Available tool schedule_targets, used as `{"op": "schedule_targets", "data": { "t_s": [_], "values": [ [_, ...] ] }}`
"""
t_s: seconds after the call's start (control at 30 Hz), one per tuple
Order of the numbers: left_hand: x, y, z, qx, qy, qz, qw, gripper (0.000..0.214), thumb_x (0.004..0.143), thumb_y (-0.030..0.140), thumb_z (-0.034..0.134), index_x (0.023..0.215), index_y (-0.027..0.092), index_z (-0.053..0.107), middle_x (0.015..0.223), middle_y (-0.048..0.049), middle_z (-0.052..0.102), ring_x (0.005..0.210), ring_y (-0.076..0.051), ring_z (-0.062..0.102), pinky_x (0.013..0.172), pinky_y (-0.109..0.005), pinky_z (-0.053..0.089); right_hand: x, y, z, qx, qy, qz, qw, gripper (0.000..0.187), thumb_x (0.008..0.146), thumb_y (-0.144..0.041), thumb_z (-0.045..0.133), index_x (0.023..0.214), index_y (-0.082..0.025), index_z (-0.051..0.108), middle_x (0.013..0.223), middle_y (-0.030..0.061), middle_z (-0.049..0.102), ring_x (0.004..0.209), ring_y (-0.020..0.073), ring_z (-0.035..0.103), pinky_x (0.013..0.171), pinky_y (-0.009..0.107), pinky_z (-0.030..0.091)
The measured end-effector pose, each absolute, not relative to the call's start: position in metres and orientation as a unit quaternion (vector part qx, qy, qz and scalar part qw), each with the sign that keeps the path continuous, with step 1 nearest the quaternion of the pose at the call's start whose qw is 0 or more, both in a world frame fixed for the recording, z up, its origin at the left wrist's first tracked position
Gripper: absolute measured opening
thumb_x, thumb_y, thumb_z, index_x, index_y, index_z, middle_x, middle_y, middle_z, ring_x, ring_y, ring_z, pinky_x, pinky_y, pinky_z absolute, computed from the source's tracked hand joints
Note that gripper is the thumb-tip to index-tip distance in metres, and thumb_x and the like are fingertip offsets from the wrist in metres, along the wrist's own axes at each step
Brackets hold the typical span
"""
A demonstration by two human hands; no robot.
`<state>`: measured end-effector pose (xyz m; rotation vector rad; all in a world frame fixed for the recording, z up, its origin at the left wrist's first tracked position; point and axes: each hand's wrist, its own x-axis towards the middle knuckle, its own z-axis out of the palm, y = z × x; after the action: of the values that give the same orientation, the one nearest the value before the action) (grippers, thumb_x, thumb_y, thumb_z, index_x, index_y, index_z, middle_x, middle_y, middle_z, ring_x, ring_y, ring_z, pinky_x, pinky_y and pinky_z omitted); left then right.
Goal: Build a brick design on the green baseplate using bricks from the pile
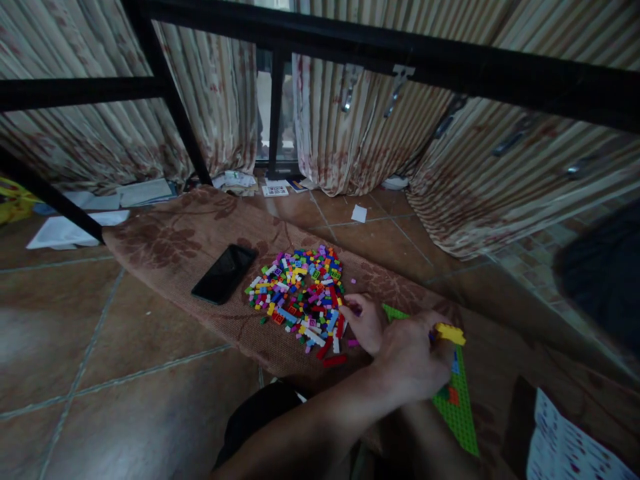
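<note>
My forearms cross, the left over the right. My left hand (415, 350) is closed on a yellow toy building brick (450, 333), held above a green baseplate (465, 413). Blue and orange bricks (453, 395) sit on the plate, which the hand and arms partly cover. My right hand (369, 323) reaches to the right edge of a pile of mixed small building bricks (295, 283). Its thumb and finger curl together there; a dark purplish bit shows between them, too small to name. Red bricks (334, 361) lie at the pile's near edge.
A black phone (224, 273) lies left of the pile on the brown patterned cloth (150, 247). A printed sheet (570, 440) is at the lower right. A black metal frame (350, 40) crosses in front of striped curtains (350, 133). Papers (145, 193) lie on the tiled floor.
</note>
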<state>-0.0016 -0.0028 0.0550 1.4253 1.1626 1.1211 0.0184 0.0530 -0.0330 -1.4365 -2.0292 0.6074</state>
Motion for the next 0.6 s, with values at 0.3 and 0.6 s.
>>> {"op": "schedule_targets", "data": {
  "t_s": [0.3,0.6],
  "values": [
    [-0.008,0.001,0.058,0.576,0.507,0.441,0.466,0.028,0.081,0.022,0.052,0.105,0.024,0.067,0.084,-0.0013,0.07,0.075,-0.017,0.064,0.073,-0.029,0.052,0.01,0.052,-0.035,-0.541,-0.776,0.183,0.267,0.022,0.086,-0.02,0.048,0.074,-0.022,0.066,0.079,0.0043,0.064,0.081,0.0197,0.056,0.078,0.033,0.041],
    [0.002,0.003,0.048,0.558,0.528,0.483,0.42,0.031,0.077,0.019,0.061,0.107,0.024,0.065,0.085,-0.0039,0.069,0.08,-0.021,0.059,0.074,-0.032,0.049,0.018,0.043,-0.041,-0.537,-0.785,0.173,0.254,0.016,0.086,-0.017,0.053,0.084,-0.023,0.068,0.089,0.0046,0.063,0.094,0.0213,0.053,0.087,0.035,0.038]
  ]
}}
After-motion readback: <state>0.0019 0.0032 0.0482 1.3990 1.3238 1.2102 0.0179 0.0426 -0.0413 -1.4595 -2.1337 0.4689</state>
